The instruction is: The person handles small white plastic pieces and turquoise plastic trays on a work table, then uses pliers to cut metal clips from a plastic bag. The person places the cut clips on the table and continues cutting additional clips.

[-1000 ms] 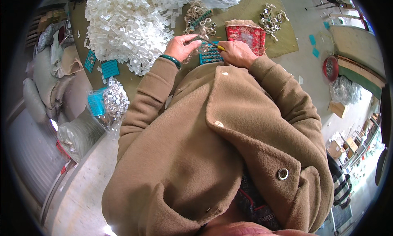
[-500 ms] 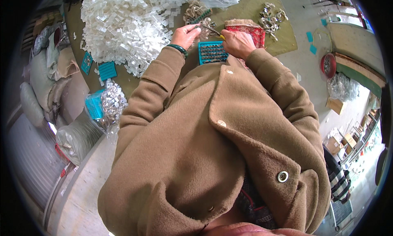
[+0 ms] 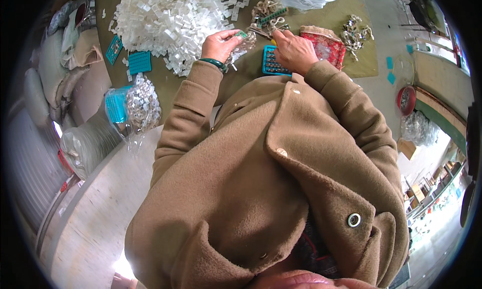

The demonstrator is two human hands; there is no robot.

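My left hand (image 3: 219, 48), with a dark green bangle (image 3: 213, 64) at the wrist, pinches a small green piece (image 3: 241, 34) between thumb and fingertips. Clear plastic (image 3: 245, 45) hangs beside those fingertips. In my right hand (image 3: 296, 53) is a slim metal tool (image 3: 261, 33) with a yellow handle, pliers or scissors, I cannot tell which. Its tip points left at the green piece; whether they touch is unclear. Under the right hand lies a blue tray (image 3: 271, 67) with rows of small dark round parts, and to its right a red patterned cloth pouch (image 3: 325, 44).
A large heap of white plastic pieces (image 3: 170, 23) covers the table's left. Strung parts (image 3: 357, 35) lie at the right; another tangled bundle (image 3: 266, 9) lies beyond my hands. Blue trays (image 3: 139, 61) and a clear bag of small parts (image 3: 143, 103) sit near the left edge.
The whole view has shifted, so the table appears farther right. My left hand has drawn leftward from the tool, and the green piece now shows in its fingertips. My right hand keeps its grip.
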